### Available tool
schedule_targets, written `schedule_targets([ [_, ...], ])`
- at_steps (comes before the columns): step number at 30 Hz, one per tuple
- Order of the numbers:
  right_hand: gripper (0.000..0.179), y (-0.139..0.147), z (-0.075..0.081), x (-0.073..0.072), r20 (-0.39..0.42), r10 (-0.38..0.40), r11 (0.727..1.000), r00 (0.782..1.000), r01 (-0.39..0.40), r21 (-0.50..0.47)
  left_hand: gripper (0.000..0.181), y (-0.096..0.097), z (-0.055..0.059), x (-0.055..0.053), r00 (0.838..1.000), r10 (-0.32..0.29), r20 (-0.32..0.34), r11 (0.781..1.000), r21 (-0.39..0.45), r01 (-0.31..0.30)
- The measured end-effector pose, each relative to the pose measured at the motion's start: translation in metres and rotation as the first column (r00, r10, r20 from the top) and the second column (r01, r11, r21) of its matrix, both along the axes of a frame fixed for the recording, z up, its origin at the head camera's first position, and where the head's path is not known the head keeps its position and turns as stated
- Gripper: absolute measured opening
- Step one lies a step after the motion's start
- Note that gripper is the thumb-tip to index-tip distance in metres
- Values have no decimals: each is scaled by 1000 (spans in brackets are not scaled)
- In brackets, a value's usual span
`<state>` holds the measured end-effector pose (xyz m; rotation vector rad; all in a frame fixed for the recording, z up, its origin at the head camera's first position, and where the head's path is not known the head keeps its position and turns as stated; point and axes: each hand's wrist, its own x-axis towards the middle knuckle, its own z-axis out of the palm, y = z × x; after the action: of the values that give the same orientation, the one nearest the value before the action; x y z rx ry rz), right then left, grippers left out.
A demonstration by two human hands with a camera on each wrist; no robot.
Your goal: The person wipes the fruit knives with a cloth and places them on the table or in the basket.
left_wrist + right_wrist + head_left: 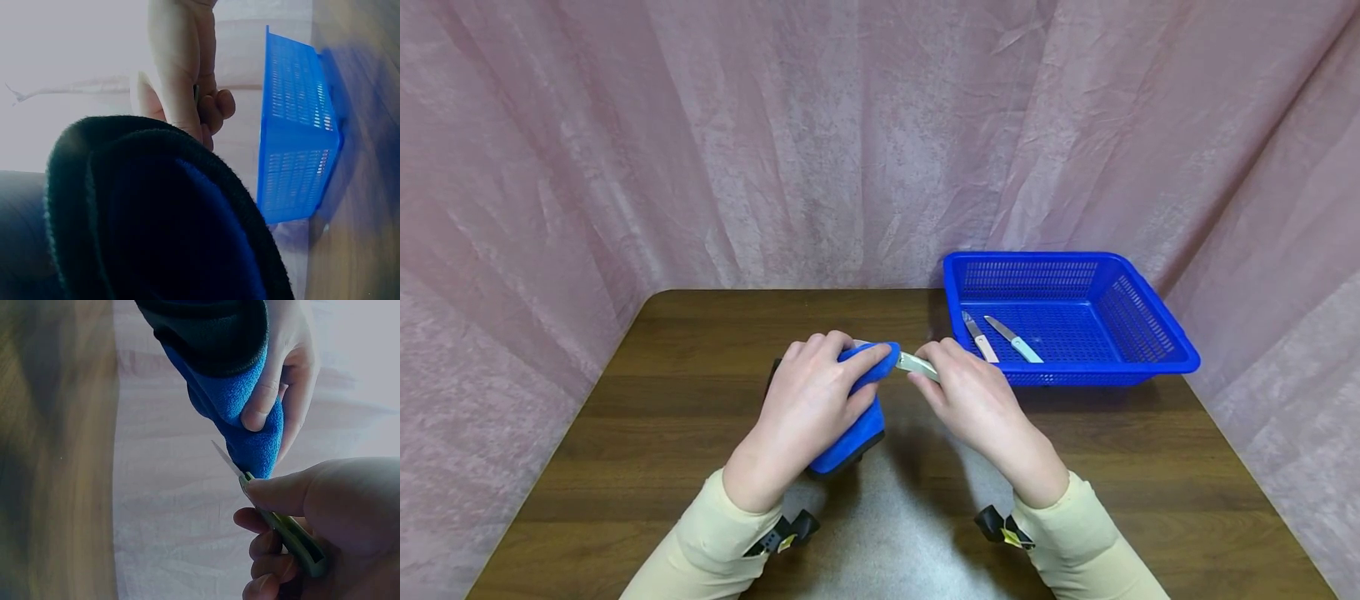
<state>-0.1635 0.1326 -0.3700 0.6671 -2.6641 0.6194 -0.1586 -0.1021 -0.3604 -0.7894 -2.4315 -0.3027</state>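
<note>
My left hand [808, 387] grips a blue cloth [850, 440] with a dark edge, thumb on one side and fingers on the other. In my right hand [976, 400] is a folding knife [917, 365] with a pale green handle, held with the blade out. The right wrist view shows the thin blade [226, 457] lying against the lower end of the cloth [250, 447], its tip showing past the fabric. Both hands are raised above the table. In the left wrist view the cloth's dark edge [131, 128] covers much of the scene, and the knife is mostly hidden.
A blue plastic basket [1150, 368] stands on the wooden table [685, 417] at the back right. Inside lie a knife with a pink handle [985, 347] and one with a light blue handle [1026, 350], blades out. A pink curtain [850, 167] hangs behind the table.
</note>
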Motion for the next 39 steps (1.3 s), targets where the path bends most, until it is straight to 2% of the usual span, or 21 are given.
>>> schedule_targets([
  [12, 16, 0, -1, 0, -16, 14, 1000, 1000, -15, -4, 39, -1, 1, 0, 999, 17, 27, 1000, -5, -17],
  [21, 17, 0, 0, -1, -5, 15, 1000, 1000, -15, -6, 39, -4, 1, -1, 999, 34, 14, 999, -2, -34],
  [32, 16, 1, 1, 1, -12, 14, 1000, 1000, -14, -5, 41, -10, 3, -3, 997, 58, 45, 998, 1, -58],
  [39, 17, 1, 0, 0, -27, 19, 1000, 999, -19, -6, 40, -13, 3, -5, 997, 71, 41, 997, 15, -71],
])
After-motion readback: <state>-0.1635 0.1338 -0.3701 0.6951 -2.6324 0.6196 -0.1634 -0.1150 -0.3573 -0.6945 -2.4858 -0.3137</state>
